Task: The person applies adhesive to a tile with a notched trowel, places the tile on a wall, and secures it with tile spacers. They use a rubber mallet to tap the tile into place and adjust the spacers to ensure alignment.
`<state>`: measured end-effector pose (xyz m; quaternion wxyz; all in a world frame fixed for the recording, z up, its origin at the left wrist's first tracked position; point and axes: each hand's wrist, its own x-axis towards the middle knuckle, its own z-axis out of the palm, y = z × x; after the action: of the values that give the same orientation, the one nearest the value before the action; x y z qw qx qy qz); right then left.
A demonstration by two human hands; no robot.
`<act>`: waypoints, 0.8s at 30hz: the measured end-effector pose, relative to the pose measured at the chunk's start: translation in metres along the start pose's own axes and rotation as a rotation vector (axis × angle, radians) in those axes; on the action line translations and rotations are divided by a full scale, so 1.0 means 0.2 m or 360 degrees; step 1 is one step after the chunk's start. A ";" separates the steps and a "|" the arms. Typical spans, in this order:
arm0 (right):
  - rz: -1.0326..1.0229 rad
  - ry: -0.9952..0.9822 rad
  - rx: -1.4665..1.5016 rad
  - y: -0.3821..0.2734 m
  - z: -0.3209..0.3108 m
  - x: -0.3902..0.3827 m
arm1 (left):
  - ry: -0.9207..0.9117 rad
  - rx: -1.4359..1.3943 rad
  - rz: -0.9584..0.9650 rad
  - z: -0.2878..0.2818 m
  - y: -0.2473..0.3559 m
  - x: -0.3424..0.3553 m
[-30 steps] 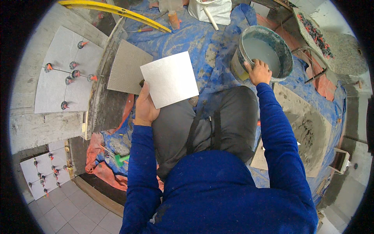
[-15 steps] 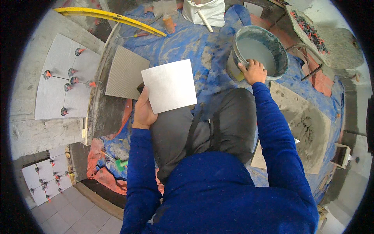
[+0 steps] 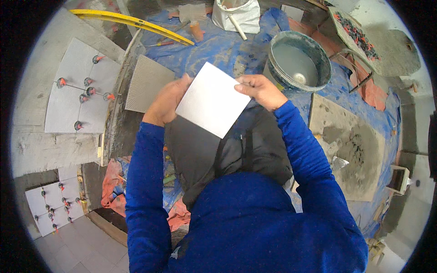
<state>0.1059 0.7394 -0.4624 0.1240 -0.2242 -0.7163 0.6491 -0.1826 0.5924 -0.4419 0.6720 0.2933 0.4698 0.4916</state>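
I hold a square white tile [image 3: 211, 100] tilted over my lap. My left hand [image 3: 168, 99] is at its left side, fingers closed on the edge, and my right hand [image 3: 264, 91] grips the right corner with thumb on top. The fingers behind the tile are hidden. Beyond my right hand stands a bucket [image 3: 275, 66] of cloudy grey water, with a pale round shape inside that I cannot make out. A ridged grey tile [image 3: 144, 82] lies beyond my left hand.
At left are tiles [image 3: 68, 109] with levelling clips and a yellow level [image 3: 132, 22]. A white sack [image 3: 225, 16] is at the back. At right lie a mortar-covered board [image 3: 373, 168] and a board with loose clips [image 3: 396, 63]. Blue sheeting [image 3: 214, 52] covers the floor.
My right hand has left the bucket rim and moved left onto the tile. The tile has turned, with my left hand shifted slightly up and outward along with it.
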 end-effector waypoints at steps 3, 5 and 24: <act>-0.0010 0.0359 0.0723 -0.05 0.02 0.00 | -0.0049 -0.0453 0.0266 0.11 0.14 -0.05; -0.0207 0.0448 0.0935 -0.07 0.02 0.00 | -0.0017 -0.0554 0.0441 0.23 0.13 -0.05; 0.0554 0.1224 -0.1894 0.58 -0.41 0.01 | -0.0125 -0.0393 0.1079 0.60 0.46 0.24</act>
<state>0.1604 0.8187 -0.5665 0.1188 -0.5764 -0.8077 0.0354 -0.1042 0.6774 -0.3331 0.5187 0.3676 0.2567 0.7280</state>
